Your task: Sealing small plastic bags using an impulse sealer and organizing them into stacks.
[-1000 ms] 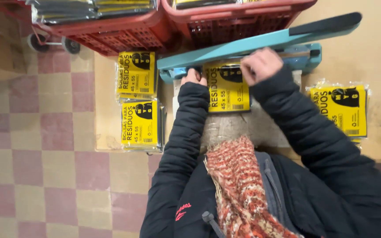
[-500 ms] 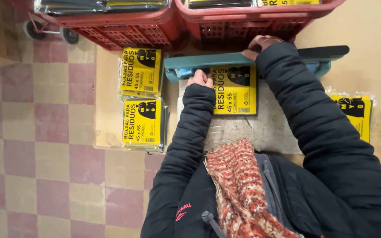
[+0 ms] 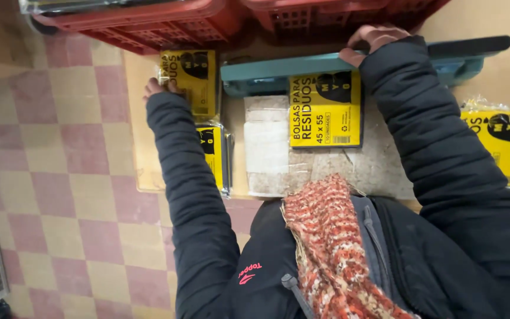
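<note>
Now my left hand [image 3: 156,88] pinching yellow pack [image 3: 191,82] edge; right hand [image 3: 373,40] curled over teal sealer arm [image 3: 337,62]. Slide pack square before pressing.

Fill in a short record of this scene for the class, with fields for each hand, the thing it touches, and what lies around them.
left hand: rests on the edge of a yellow packet at the far left of the table
right hand: grips the top edge of a teal bar
under the bar: another yellow pack lying flat on a pale grey slab
other packs: one near the left arm, one at the right edge
behind: red crates
floor: pink and cream checked tiles
</note>
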